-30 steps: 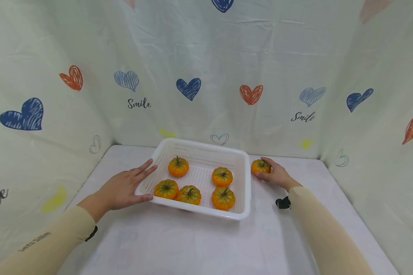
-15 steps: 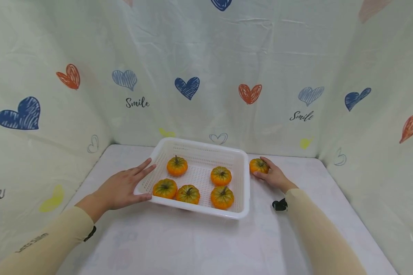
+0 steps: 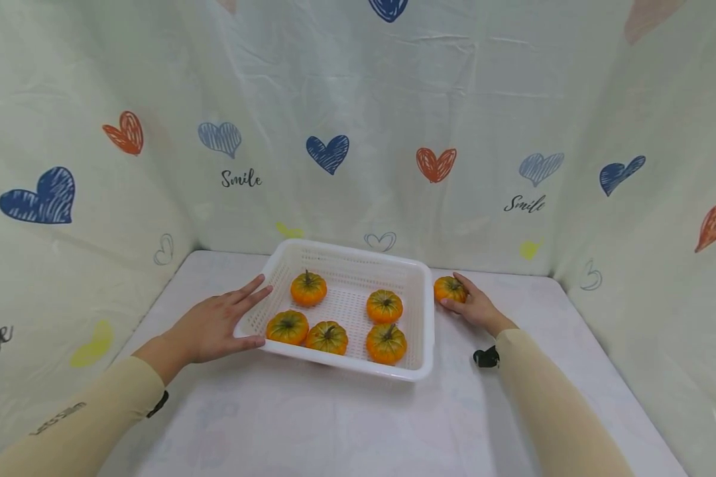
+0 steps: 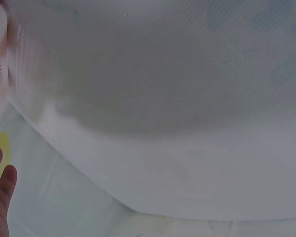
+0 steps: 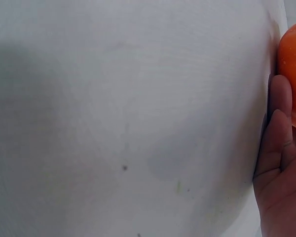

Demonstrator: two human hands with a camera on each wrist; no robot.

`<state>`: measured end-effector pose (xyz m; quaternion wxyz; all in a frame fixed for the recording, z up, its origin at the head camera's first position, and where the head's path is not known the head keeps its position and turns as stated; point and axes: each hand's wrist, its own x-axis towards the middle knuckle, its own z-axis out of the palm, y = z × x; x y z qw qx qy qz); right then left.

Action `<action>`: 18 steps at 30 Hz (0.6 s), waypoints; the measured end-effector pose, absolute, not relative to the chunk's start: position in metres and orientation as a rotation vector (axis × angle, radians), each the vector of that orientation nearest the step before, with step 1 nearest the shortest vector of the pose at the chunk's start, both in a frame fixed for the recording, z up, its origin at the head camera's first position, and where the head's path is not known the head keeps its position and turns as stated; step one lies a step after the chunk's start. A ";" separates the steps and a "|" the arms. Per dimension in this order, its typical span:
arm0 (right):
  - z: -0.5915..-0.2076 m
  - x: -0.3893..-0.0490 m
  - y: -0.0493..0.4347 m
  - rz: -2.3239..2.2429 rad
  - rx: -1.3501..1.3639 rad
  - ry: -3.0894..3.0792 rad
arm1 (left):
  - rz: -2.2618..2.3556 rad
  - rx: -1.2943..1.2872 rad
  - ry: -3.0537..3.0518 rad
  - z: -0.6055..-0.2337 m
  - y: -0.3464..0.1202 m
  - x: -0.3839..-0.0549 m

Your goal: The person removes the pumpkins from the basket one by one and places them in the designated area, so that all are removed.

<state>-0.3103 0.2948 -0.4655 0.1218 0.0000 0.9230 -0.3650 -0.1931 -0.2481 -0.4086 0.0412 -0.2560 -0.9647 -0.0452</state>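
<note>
A white plastic basket (image 3: 346, 252) with slotted walls stands on the table, slightly turned. Several small orange-and-green pumpkins lie in it, among them one pumpkin (image 3: 308, 289) at the back left and another pumpkin (image 3: 386, 344) at the front right. My left hand (image 3: 211, 329) is at the basket's left side, fingers spread and straight, fingertips at the rim. Outside the right wall, my right hand (image 3: 479, 307) grips one pumpkin (image 3: 449, 289) resting low by the tabletop. In the right wrist view the fingers (image 5: 281, 96) lie along that pumpkin's side (image 5: 293, 64).
A pale cloth covers the table (image 3: 334, 424). A white curtain (image 3: 370, 99) printed with hearts and "Smile" closes in the back and both sides. A black strap piece (image 3: 486, 358) hangs at the right cuff.
My right hand and the pumpkin in it have shifted very slightly left, closer to the basket. The left hand, the basket and the pumpkins inside stay as they were.
</note>
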 end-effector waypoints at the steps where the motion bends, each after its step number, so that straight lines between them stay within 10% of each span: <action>1: -0.465 -0.310 0.295 -1.068 0.006 2.693 | -0.141 -0.785 -2.952 -0.409 -0.248 -0.193; 18: -0.473 -0.311 0.299 -1.114 0.040 2.697 | -0.143 -0.777 -2.971 -0.407 -0.247 -0.192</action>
